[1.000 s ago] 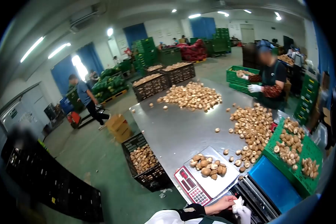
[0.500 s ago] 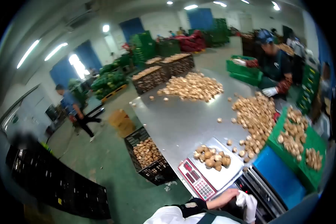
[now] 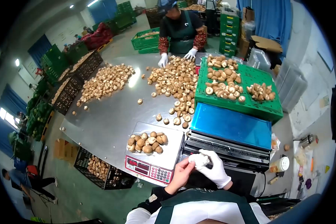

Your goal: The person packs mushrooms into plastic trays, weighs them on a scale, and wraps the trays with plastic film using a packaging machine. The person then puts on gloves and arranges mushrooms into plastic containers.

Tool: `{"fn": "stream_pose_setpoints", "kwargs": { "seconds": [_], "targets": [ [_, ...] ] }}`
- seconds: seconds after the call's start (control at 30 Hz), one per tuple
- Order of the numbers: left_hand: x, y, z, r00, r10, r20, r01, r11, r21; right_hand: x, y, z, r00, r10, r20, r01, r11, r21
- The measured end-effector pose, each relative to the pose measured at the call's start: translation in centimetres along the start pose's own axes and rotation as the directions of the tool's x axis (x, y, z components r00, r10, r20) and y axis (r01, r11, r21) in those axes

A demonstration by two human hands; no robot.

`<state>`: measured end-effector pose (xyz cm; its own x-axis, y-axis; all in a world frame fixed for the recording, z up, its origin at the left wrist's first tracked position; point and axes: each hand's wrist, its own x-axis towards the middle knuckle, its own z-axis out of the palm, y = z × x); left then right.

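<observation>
While both hands meet just off the near right corner of the scale point(image 3: 174, 136), the bare left hand point(image 3: 180, 174) pinches a crumpled white bundle point(image 3: 199, 159) between thumb and fingers, and the white-gloved right hand point(image 3: 215, 171) closes on its other side. What the bundle is made of is hard to tell. The scale sits at the near edge of the metal table point(image 3: 100, 125), its keypad end by the rim, with a small pile of mushrooms point(image 3: 147, 142) on its plate. Right of the scale, a blue-topped machine point(image 3: 233, 125) stands close, leaving only a narrow gap. Left of the scale, bare metal runs to the table's slanting edge, and below that edge a black crate point(image 3: 97, 168) holds more mushrooms. Beyond the scale, an open strip separates the far-left heap point(image 3: 106, 80) from the far-right heap point(image 3: 175, 78), where a person point(image 3: 183, 30) rests gloved hands. A green crate point(image 3: 239, 104), topped with mushrooms, stands past the machine, farther right of the scale.
</observation>
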<state>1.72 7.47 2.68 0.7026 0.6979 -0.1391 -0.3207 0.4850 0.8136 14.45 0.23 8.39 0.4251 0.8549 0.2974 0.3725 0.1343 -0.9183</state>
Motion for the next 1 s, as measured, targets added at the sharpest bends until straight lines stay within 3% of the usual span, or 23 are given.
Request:
{"fn": "stream_pose_setpoints", "kwargs": {
  "seconds": [0.03, 0.07, 0.13, 0.2, 0.33, 0.43, 0.47, 0.5, 0.57, 0.63, 0.67, 0.7, 0.73, 0.77, 0.83, 0.9, 1.0],
  "targets": [
    [0.1, -0.4, 0.0, 0.995, 0.095, 0.037, -0.100, 0.983, 0.152, 0.1, 0.0, 0.0, 0.998, -0.038, 0.051, 0.042, 0.997, -0.072],
    [0.3, -0.4, -0.2, 0.987, 0.150, 0.061, -0.161, 0.944, 0.288, -0.4, 1.1, -0.1, 0.996, 0.074, 0.046, -0.074, 0.997, -0.009],
    [0.4, 0.3, -0.3, 0.991, 0.110, 0.070, -0.123, 0.967, 0.224, -0.7, 2.3, -0.4, 0.970, 0.241, 0.000, -0.237, 0.953, 0.190],
    [0.4, 1.6, 0.1, 0.998, 0.066, -0.001, -0.065, 0.981, 0.181, -0.5, 2.8, -0.9, 0.955, 0.296, -0.024, -0.259, 0.868, 0.424],
    [0.6, 1.8, -0.8, 0.997, 0.072, -0.003, -0.067, 0.943, 0.325, -0.6, 3.1, -1.0, 0.922, 0.386, 0.014, -0.325, 0.756, 0.568],
    [1.1, 1.4, -2.7, 0.983, 0.170, -0.066, -0.145, 0.948, 0.283, -0.3, 2.1, -1.2, 0.875, 0.479, -0.074, -0.303, 0.659, 0.688],
    [1.1, 1.7, -2.6, 0.978, 0.178, -0.110, -0.119, 0.905, 0.408, -0.4, 2.1, -2.0, 0.904, 0.427, -0.022, -0.332, 0.732, 0.595],
    [1.0, 2.9, -1.2, 0.977, 0.181, -0.109, -0.121, 0.903, 0.411, -0.3, 2.2, -1.7, 0.905, 0.425, -0.022, -0.328, 0.731, 0.598],
    [0.7, 4.3, 2.2, 0.908, 0.361, 0.211, -0.413, 0.691, 0.593, -0.7, 2.5, -0.7, 0.972, 0.232, -0.039, -0.215, 0.944, 0.250],
    [0.9, 3.6, 3.4, 0.902, 0.216, 0.373, -0.400, 0.742, 0.539, -0.7, 0.3, -0.3, 0.980, 0.197, 0.038, -0.201, 0.967, 0.157],
    [1.3, 3.2, 3.1, 0.864, 0.213, 0.455, -0.459, 0.703, 0.543, -0.9, 0.7, -0.4, 0.981, 0.193, 0.013, -0.193, 0.976, 0.097],
    [0.5, 3.0, 3.2, 0.945, 0.105, 0.311, -0.263, 0.809, 0.525, -0.9, 1.4, -0.8, 0.984, 0.178, -0.008, -0.177, 0.983, 0.041],
    [0.6, 2.5, 2.8, 0.953, 0.173, 0.249, -0.280, 0.816, 0.505, -0.7, 1.6, -0.9, 0.985, 0.118, -0.125, -0.112, 0.992, 0.054],
    [0.8, 1.2, 1.3, 0.975, 0.144, 0.167, -0.195, 0.915, 0.353, -0.4, 1.6, -1.1, 0.968, 0.065, -0.240, -0.050, 0.996, 0.069],
    [0.3, 2.8, -0.2, 0.948, -0.300, 0.108, 0.250, 0.909, 0.335, -0.3, 0.3, -3.1, 0.946, 0.231, -0.228, -0.222, 0.973, 0.063],
    [-0.2, 2.2, -0.8, 0.977, -0.111, 0.180, 0.063, 0.965, 0.253, -0.5, 0.4, -3.5, 0.960, 0.122, -0.252, -0.140, 0.989, -0.055],
    [0.3, 0.9, -4.9, 0.993, 0.012, 0.116, -0.034, 0.982, 0.188, 0.2, 2.6, -4.9, 0.871, 0.240, -0.430, -0.135, 0.956, 0.259]
  ]
}}
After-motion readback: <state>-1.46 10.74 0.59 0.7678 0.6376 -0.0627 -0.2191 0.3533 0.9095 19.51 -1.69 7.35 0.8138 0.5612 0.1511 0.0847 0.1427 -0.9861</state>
